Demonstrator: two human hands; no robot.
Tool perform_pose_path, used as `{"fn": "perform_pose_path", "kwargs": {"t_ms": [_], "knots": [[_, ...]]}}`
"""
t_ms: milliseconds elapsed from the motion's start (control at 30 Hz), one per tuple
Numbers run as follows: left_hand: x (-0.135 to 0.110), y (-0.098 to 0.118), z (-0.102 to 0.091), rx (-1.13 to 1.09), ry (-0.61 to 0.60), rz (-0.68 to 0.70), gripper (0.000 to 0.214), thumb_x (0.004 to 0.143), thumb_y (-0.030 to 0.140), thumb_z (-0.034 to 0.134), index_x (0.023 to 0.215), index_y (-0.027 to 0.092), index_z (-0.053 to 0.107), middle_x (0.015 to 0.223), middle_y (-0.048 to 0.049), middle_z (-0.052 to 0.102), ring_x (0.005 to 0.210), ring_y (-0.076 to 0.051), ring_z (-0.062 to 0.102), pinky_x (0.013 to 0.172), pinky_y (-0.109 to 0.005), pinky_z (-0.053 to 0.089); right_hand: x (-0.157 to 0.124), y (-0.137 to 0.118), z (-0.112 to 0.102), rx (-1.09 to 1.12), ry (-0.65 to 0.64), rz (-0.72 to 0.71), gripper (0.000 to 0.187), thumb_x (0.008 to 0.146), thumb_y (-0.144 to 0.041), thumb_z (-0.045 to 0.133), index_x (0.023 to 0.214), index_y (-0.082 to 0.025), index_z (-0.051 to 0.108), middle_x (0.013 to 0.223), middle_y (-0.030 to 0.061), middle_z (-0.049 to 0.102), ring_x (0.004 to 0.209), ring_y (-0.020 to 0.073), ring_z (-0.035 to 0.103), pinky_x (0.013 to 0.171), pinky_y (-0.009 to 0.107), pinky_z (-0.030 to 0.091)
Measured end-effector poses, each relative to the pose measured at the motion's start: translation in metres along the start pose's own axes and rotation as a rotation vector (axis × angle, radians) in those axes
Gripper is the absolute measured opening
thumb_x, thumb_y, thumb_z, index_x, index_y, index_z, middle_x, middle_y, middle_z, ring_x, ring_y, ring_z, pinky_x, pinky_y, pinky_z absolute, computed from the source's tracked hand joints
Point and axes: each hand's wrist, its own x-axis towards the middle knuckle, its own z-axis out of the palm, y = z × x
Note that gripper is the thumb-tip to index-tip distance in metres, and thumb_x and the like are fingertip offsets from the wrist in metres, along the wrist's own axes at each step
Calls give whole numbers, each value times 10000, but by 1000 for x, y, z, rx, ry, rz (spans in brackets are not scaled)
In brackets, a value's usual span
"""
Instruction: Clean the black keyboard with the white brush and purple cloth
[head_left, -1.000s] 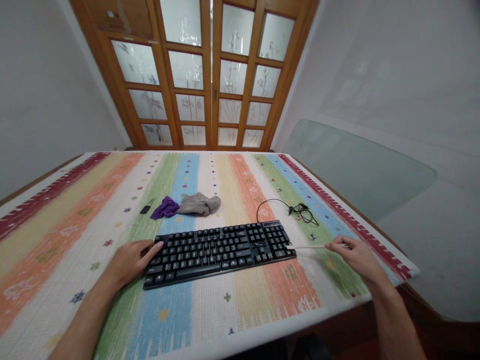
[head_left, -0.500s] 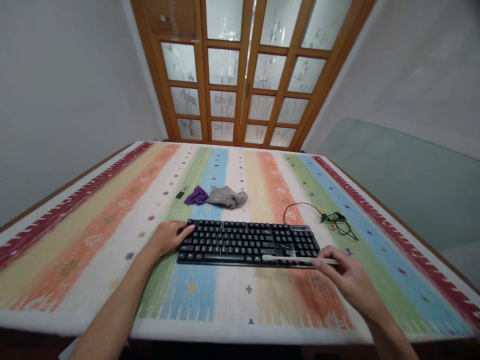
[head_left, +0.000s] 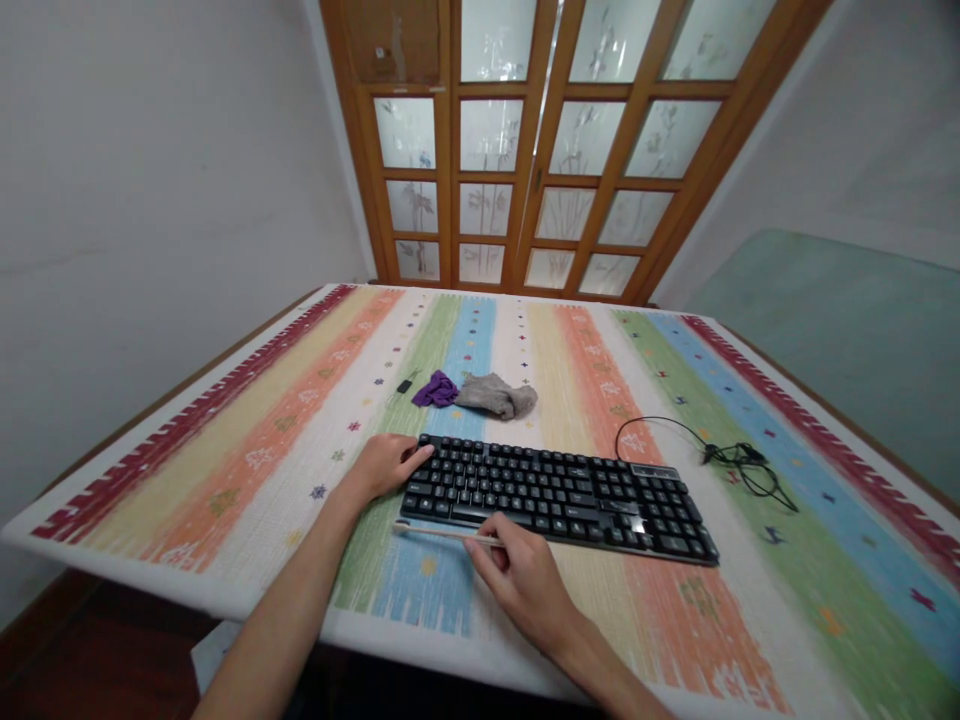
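Head view. Hard to name: a pale thin stick (head_left: 439,533), just in front of the black keyboard (head_left: 559,492), near end hidden in fingers. Too small to identify: a little black item (head_left: 405,386) beyond the keyboard's left end. Forearms cut off at the bottom edge. Right hand (head_left: 521,578) in front of the keyboard, knuckles up, fingertips pinched on the stick, laid along the front edge toward the left end. Left hand (head_left: 384,467) flat, spread at the keyboard's left end, fingertips touching its side, holding nothing. Behind the keyboard, purple cloth (head_left: 436,389) touching grey cloth (head_left: 496,396); off the right end, tangled black cable (head_left: 739,462).
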Motion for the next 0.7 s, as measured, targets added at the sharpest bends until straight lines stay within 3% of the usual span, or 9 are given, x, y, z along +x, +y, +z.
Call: {"fn": "perform_pose_path", "kwargs": {"t_ms": [300, 700], "knots": [[1, 0, 1, 8, 2, 4, 526, 983, 520, 351, 627, 197, 564, 629, -51, 640, 607, -181, 577, 600, -279, 332, 7, 8, 2, -75, 44, 62, 241, 959, -375, 524, 804, -195, 562, 544, -49, 513, 478, 126, 513, 519, 229, 315], [0, -1, -1, 17, -4, 10, 542, 978, 537, 325, 610, 204, 544, 616, -54, 630, 580, -183, 565, 588, -288, 332, 1, 22, -42, -21, 101, 206, 244, 888, -393, 573, 733, -205, 562, 507, -68, 446, 465, 117, 458, 504, 231, 318]]}}
